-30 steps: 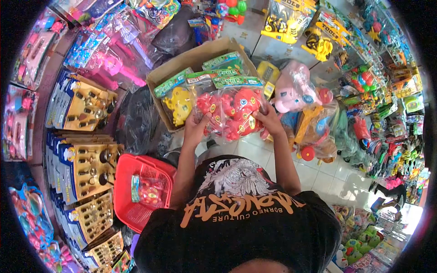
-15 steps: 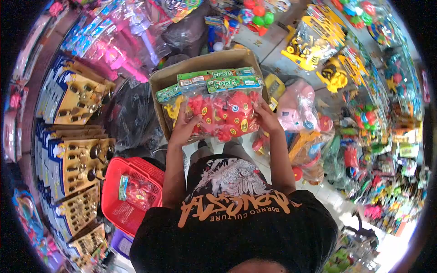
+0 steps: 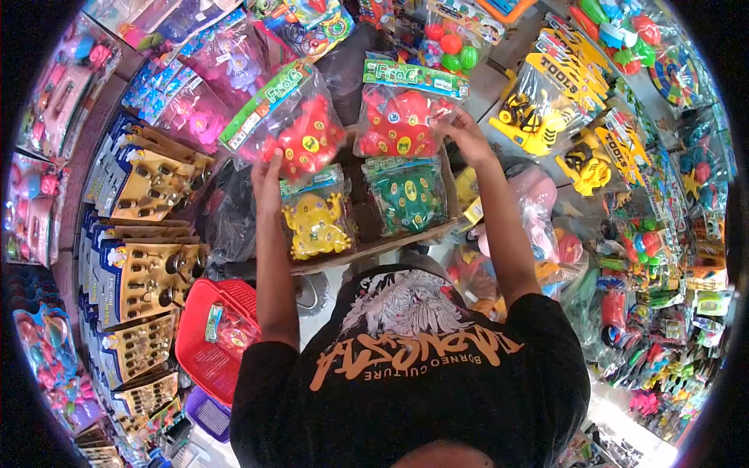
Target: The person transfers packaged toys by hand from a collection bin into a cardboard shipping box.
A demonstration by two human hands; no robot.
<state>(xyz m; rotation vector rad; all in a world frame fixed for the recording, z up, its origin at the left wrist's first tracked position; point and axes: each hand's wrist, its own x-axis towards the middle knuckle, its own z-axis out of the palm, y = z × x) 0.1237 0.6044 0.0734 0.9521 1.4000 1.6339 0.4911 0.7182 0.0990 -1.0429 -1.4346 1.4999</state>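
Observation:
My left hand grips the lower edge of a bagged red toy frog, which tilts out to the left under its green "Frog" header card. A second bagged red toy frog is pinched at its right side by my right hand. Both bags are held raised and apart over an open cardboard box. In that box lie a bagged yellow toy frog on the left and a bagged green toy frog on the right.
At my left stands a red basket with a bagged red toy inside, above a purple basket. Carded kitchen toy sets line the left side. Yellow tool toy packs lie at the upper right, with bagged pink toys below them.
The two red frog bags, earlier together over the box, have been lifted up and spread apart, one per hand. The yellow and green frogs in the box now show beneath.

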